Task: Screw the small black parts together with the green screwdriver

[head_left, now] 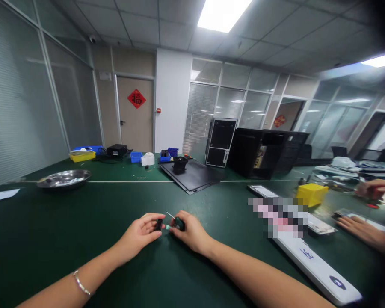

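My left hand [139,234] pinches a small black object [159,224] between its fingertips, above the green work table [57,239]. My right hand [188,232] grips a small screwdriver [179,223] with a dark green handle, and its thin metal shaft points up and to the left. A pale teal bit [168,227] shows between my hands, but I cannot tell what it belongs to. The two hands are close together, and the black object is partly hidden by my fingers.
A co-worker's hands [372,209] work at the right, near a yellow box [312,194] and a long white board [311,265]. A steel bowl [64,179] sits at the left. Farther off are a black mat [192,175], black computer cases [220,142], and blue bins [136,157].
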Demonstrator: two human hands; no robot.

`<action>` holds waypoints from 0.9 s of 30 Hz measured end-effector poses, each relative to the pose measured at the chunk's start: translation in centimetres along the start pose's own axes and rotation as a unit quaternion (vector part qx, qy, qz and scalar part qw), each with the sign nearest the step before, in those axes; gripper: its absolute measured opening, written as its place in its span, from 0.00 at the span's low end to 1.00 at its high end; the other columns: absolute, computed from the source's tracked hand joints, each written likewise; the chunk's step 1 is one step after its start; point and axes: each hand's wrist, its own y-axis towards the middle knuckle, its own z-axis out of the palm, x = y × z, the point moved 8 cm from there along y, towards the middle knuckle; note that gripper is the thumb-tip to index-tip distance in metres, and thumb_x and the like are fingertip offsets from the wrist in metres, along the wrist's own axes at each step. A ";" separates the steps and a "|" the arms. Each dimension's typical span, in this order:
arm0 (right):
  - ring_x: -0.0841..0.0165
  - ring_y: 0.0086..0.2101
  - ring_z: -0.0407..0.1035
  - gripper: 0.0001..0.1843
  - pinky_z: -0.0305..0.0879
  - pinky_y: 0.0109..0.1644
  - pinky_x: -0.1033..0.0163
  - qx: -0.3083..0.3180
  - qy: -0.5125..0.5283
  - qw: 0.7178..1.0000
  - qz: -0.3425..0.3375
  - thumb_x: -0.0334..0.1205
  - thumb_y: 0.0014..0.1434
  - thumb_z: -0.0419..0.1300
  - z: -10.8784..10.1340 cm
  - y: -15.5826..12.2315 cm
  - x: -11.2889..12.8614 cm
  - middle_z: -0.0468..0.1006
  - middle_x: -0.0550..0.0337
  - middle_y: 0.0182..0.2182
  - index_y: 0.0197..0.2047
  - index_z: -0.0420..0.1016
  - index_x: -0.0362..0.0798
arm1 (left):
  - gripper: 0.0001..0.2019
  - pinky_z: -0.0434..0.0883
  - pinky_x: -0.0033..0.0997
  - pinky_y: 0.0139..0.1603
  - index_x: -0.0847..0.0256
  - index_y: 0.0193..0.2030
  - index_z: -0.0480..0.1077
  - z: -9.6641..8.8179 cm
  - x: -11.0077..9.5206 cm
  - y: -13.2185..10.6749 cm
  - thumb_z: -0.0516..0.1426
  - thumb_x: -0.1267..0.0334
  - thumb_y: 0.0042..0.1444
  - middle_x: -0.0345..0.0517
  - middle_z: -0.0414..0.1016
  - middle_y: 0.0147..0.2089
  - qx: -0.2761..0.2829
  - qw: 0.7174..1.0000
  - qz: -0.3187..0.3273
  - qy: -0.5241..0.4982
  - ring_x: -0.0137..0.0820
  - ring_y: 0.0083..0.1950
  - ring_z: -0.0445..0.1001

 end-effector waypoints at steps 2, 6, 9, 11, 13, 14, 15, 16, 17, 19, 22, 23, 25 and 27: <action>0.68 0.35 0.71 0.06 0.65 0.40 0.66 -0.015 0.028 0.999 -0.008 0.29 0.54 0.65 -0.3 0.0 0.1 0.77 0.61 0.33 0.35 0.76 0.47 | 0.23 0.66 0.47 0.61 0.58 0.55 0.69 0.2 0.3 0.0 0.65 0.62 0.51 0.50 0.76 0.51 0.009 1.000 -0.018 -0.022 0.42 0.54 0.75; 0.68 0.37 0.71 0.04 0.66 0.45 0.64 -0.039 0.080 0.995 -0.033 0.31 0.57 0.63 -0.9 0.0 0.8 0.76 0.61 0.35 0.37 0.75 0.47 | 0.22 0.68 0.48 0.58 0.58 0.52 0.70 -0.1 0.2 0.0 0.67 0.63 0.49 0.51 0.76 0.52 -0.013 1.000 0.003 -0.022 0.40 0.49 0.78; 0.68 0.37 0.71 0.03 0.65 0.45 0.64 -0.050 0.131 0.987 -0.073 0.34 0.58 0.63 -1.3 -0.2 1.6 0.76 0.61 0.34 0.37 0.75 0.48 | 0.20 0.66 0.48 0.60 0.60 0.51 0.71 0.0 0.2 0.1 0.66 0.63 0.50 0.51 0.76 0.49 -0.007 1.000 0.002 -0.008 0.41 0.52 0.76; 0.68 0.37 0.71 0.03 0.65 0.45 0.63 -0.046 0.149 0.984 -0.086 0.35 0.58 0.63 -1.2 -0.3 2.0 0.77 0.61 0.34 0.37 0.75 0.48 | 0.20 0.63 0.48 0.63 0.60 0.51 0.71 0.1 -0.1 0.1 0.65 0.63 0.51 0.51 0.75 0.52 -0.006 1.000 0.010 -0.001 0.43 0.56 0.73; 0.68 0.36 0.71 0.03 0.65 0.45 0.63 -0.045 0.152 0.983 -0.090 0.35 0.58 0.64 -1.2 -0.4 2.1 0.77 0.61 0.34 0.37 0.75 0.48 | 0.20 0.62 0.46 0.64 0.60 0.52 0.72 0.1 -0.3 0.1 0.65 0.63 0.51 0.52 0.73 0.55 -0.010 1.000 0.014 -0.002 0.43 0.60 0.70; 0.68 0.36 0.71 0.03 0.66 0.45 0.63 -0.046 0.151 0.983 -0.090 0.36 0.58 0.64 -1.2 -0.5 2.2 0.77 0.61 0.34 0.37 0.75 0.48 | 0.20 0.61 0.46 0.65 0.60 0.52 0.72 0.1 -0.3 0.0 0.64 0.63 0.52 0.52 0.73 0.55 -0.013 1.000 0.011 -0.007 0.43 0.60 0.69; 0.68 0.36 0.71 0.03 0.66 0.45 0.63 -0.047 0.148 0.984 -0.090 0.36 0.58 0.64 -1.2 -0.5 2.3 0.77 0.61 0.34 0.37 0.75 0.48 | 0.20 0.61 0.46 0.65 0.60 0.52 0.71 0.0 -0.3 0.0 0.64 0.63 0.51 0.51 0.73 0.55 -0.018 1.000 0.007 -0.016 0.43 0.60 0.69; 0.68 0.36 0.71 0.03 0.66 0.45 0.63 -0.048 0.145 0.984 -0.091 0.36 0.58 0.64 -1.2 -0.6 2.4 0.78 0.61 0.34 0.37 0.75 0.48 | 0.20 0.61 0.45 0.64 0.60 0.51 0.71 -0.1 -0.3 -0.1 0.65 0.64 0.51 0.50 0.73 0.54 -0.025 0.999 0.003 -0.026 0.42 0.60 0.69; 0.68 0.36 0.71 0.03 0.66 0.45 0.63 -0.048 0.141 0.985 -0.092 0.36 0.58 0.63 -1.2 -0.6 2.5 0.78 0.61 0.34 0.37 0.75 0.48 | 0.19 0.62 0.45 0.63 0.60 0.50 0.71 -0.2 -0.4 -0.2 0.65 0.64 0.51 0.50 0.74 0.52 -0.034 0.999 0.001 -0.032 0.41 0.58 0.70; 0.68 0.36 0.71 0.03 0.66 0.45 0.63 -0.047 0.136 0.985 -0.097 0.36 0.59 0.63 -1.3 -0.7 2.7 0.78 0.60 0.34 0.37 0.75 0.48 | 0.16 0.66 0.43 0.58 0.60 0.47 0.71 -0.5 -0.5 -0.2 0.65 0.63 0.51 0.48 0.75 0.48 -0.049 0.998 0.000 -0.035 0.39 0.52 0.73; 0.68 0.37 0.72 0.03 0.67 0.45 0.62 -0.046 0.132 0.984 -0.106 0.37 0.59 0.62 -1.4 -0.8 3.0 0.78 0.60 0.35 0.38 0.75 0.49 | 0.13 0.69 0.38 0.48 0.61 0.46 0.73 -0.7 -0.5 -0.2 0.63 0.60 0.55 0.44 0.74 0.38 -0.058 0.998 -0.007 -0.023 0.34 0.41 0.73; 0.68 0.37 0.71 0.03 0.67 0.45 0.62 -0.047 0.132 0.984 -0.108 0.36 0.59 0.62 -1.4 -0.8 3.0 0.78 0.60 0.35 0.38 0.75 0.49 | 0.13 0.69 0.36 0.45 0.62 0.46 0.74 -0.8 -0.4 -0.2 0.62 0.58 0.57 0.43 0.74 0.35 -0.060 0.998 -0.008 -0.018 0.33 0.38 0.72; 0.68 0.36 0.71 0.02 0.67 0.45 0.63 -0.051 0.133 0.983 -0.111 0.35 0.59 0.61 -1.4 -0.8 3.0 0.77 0.60 0.34 0.37 0.74 0.48 | 0.14 0.68 0.35 0.43 0.62 0.47 0.75 -0.8 -0.4 -0.1 0.61 0.56 0.58 0.42 0.73 0.34 -0.060 0.998 -0.006 -0.011 0.32 0.36 0.70; 0.68 0.36 0.70 0.03 0.66 0.44 0.63 -0.052 0.136 0.983 -0.117 0.32 0.58 0.59 -1.4 -0.9 3.1 0.76 0.60 0.33 0.36 0.74 0.48 | 0.14 0.69 0.34 0.45 0.62 0.46 0.75 -0.9 -0.3 0.0 0.61 0.55 0.58 0.43 0.74 0.37 -0.061 0.998 -0.003 -0.014 0.32 0.38 0.71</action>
